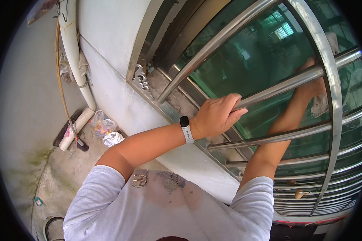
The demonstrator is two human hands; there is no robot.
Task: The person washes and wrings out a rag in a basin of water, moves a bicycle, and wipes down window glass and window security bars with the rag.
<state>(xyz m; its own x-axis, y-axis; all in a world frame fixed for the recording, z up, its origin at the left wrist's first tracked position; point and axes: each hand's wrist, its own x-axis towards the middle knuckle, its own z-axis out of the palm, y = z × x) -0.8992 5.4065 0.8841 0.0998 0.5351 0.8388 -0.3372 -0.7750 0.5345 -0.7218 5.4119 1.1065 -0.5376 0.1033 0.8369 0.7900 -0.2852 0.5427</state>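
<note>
My left hand (218, 113), with a light-strapped fitness band on its wrist, is wrapped around a stainless steel window bar (265, 90). My right arm reaches between the bars to the green-tinted window glass (250, 69). Behind the same bar, my right hand (312, 84) is partly hidden, and its fingers are up near the glass. A greyish, worn cloth (319, 105) hangs just below that hand and seems to be in its grip. A pale piece of the same or another cloth shows above, beyond the curved flat steel band (331, 75).
A metal scroll ornament (141, 79) sits in the sill corner. White drainpipe (72, 54), plastic bags (104, 126) and a crumpled white bag (113, 139) are at left. A long stick leans there. A bicycle wheel (55, 229) shows at lower left. More steel bars run down the right side.
</note>
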